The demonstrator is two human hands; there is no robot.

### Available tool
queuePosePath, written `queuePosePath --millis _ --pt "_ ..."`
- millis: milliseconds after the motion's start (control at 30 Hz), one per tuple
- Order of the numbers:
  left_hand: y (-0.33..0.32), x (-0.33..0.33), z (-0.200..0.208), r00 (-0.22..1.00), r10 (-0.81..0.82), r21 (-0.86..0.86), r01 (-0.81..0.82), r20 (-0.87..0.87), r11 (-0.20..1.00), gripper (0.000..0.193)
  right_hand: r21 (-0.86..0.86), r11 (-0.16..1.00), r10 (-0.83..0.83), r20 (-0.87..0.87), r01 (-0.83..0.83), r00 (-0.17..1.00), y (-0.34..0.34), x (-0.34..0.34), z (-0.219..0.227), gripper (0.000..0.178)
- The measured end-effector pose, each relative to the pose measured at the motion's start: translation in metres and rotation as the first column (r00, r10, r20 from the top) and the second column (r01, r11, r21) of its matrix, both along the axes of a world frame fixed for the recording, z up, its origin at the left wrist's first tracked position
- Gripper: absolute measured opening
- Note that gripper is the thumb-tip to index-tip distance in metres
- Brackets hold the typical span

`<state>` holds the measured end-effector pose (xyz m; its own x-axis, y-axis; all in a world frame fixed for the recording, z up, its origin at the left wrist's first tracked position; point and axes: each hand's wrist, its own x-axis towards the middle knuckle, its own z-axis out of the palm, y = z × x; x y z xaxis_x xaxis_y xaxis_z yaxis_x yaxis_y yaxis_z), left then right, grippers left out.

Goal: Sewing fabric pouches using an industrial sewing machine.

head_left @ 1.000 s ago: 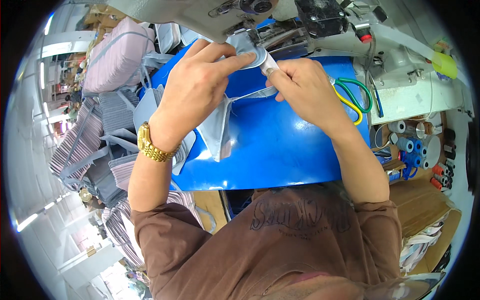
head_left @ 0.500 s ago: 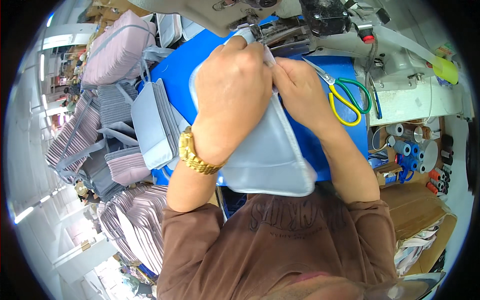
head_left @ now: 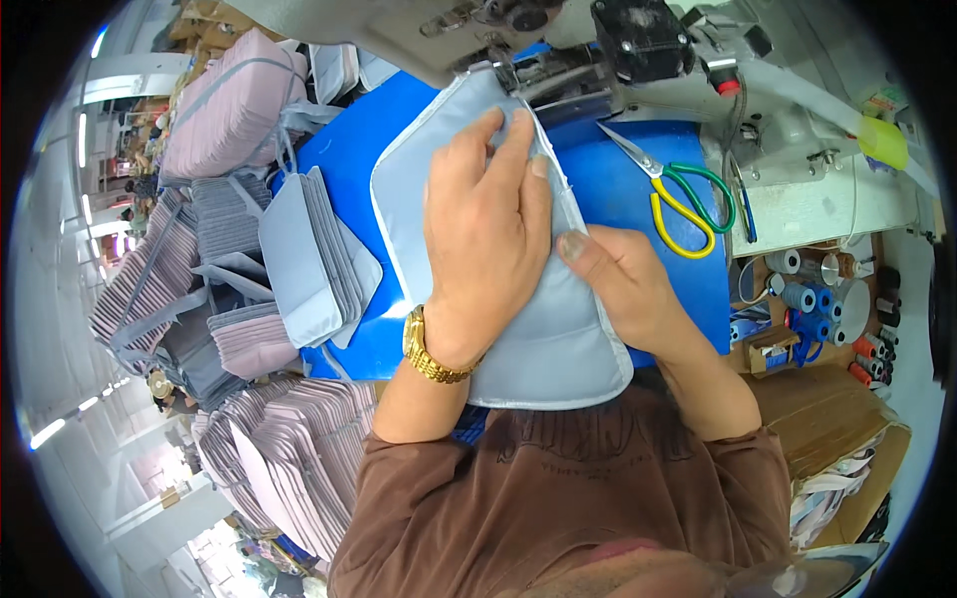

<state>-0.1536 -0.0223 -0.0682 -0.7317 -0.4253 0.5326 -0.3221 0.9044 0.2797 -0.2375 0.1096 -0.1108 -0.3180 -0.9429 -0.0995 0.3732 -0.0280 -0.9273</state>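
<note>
A flat light-grey fabric panel (head_left: 543, 349) with a pale bound edge lies lengthwise before me, its far end under the head of a sewing machine (head_left: 508, 70). My left hand (head_left: 488, 214) rests on its upper face with fingers extended and slightly spread. At the panel's right edge, my right hand (head_left: 620, 284) pinches the border, thumb on top and the other fingers beneath, partly hidden. Scissors (head_left: 688, 207) with one green and one yellow handle lie on the blue work surface (head_left: 653, 319), to the right of the panel.
Left of the panel stands a small stack of similar grey panels (head_left: 309, 259). Beyond it are tied pink and grey bundles (head_left: 234, 105), with another pile (head_left: 289, 458) lower down. Thread spools (head_left: 822, 299) and an open cardboard box (head_left: 842, 429) occupy the right side.
Both hands have moved nearer to me, away from the machine head. My left hand has flattened out on the panel, which now shows more of its face. My right hand has slid down its edge.
</note>
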Motion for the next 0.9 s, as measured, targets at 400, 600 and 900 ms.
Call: queuePosePath --millis 400,600,900 --pt "-0.059 0.063 -0.015 0.957 0.267 0.171 -0.245 -0.116 0.954 0.04 0.023 1.0 -0.018 0.278 0.012 0.96 -0.027 -0.008 -0.002 0.038" --pt "-0.034 0.144 -0.078 0.876 0.46 0.985 0.173 -0.148 -0.012 0.046 -0.021 0.997 -0.072 -0.277 0.069 0.958 0.007 -0.028 -0.004 0.036" --pt "-0.037 0.14 -0.071 0.89 0.43 0.987 0.123 -0.154 0.1 0.035 -0.041 0.916 -0.362 -0.517 0.4 0.776 0.0 -0.105 0.039 0.037"
